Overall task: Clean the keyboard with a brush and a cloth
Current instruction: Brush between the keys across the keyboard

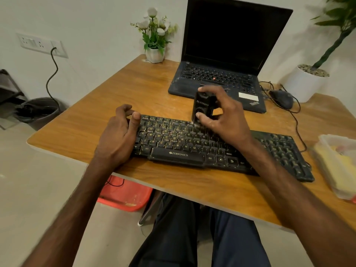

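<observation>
A black dusty keyboard (pixel 192 143) lies slanted across the wooden desk (pixel 154 89) in front of me. My left hand (pixel 120 133) grips the keyboard's left end, thumb on the top-left corner. My right hand (pixel 223 114) holds a small black brush block (pixel 202 106) upright, thumb and fingers pinching it, its lower end down on the upper key rows near the middle. The bristles are hidden. A cloth cannot be made out for certain.
An open black laptop (pixel 221 54) stands behind the keyboard, a mouse (pixel 282 98) with its cable to its right. A clear plastic box (pixel 339 166) with yellow contents sits at the desk's right edge. A flower pot (pixel 155 54) stands at the back, a white planter (pixel 306 83) back right.
</observation>
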A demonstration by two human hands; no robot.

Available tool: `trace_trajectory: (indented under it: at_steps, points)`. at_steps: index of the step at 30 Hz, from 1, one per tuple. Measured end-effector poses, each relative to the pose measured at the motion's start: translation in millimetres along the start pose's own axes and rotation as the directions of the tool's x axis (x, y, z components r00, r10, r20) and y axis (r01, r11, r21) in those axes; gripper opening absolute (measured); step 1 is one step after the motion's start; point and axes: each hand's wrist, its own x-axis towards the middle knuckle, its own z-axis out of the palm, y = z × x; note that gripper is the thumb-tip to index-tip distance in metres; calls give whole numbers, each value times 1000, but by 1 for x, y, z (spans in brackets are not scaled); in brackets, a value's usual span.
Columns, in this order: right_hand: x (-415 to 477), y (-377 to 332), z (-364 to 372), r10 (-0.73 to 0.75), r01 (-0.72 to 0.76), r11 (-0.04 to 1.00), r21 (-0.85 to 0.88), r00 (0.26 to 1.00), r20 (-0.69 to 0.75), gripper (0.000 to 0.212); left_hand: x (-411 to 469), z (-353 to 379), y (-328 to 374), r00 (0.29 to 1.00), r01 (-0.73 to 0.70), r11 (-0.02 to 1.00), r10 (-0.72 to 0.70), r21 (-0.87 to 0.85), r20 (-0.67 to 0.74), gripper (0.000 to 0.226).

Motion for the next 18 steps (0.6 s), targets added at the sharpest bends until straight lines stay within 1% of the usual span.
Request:
trace_trajectory:
  at_steps: [3,6,9,11,15,16,18]
  points:
    - [7,6,-1,-4,4,1000,-5,1000,7,58,0,0,2,1000,-2,1000,2,-8,0,106]
    - [-1,-3,7,-90,89,996,17,994,65,58,1,0,2,1000,-4,1000,4,-9,-1,104]
    - [8,3,5,-90,94,993,-66,994,59,58,1,1,1,1000,0,1000,0,-10,0,103]
    - [11,4,5,-84,88,992,-90,995,47,58,0,0,1,1000,1,1000,-1,-9,5,104]
    - [4,-4,11,-184,199,977,-78,969,163,58,0,0,1,1000,4,1000,-4,-4,5,107]
    - [6,-2,10,-185,203,975,-94,967,172,59,1,0,1,1000,6,1000,-6,-6,5,107]
    - [12,5,4,-130,145,982,-121,983,127,59,1,0,0,1000,6,1000,-6,-8,7,108]
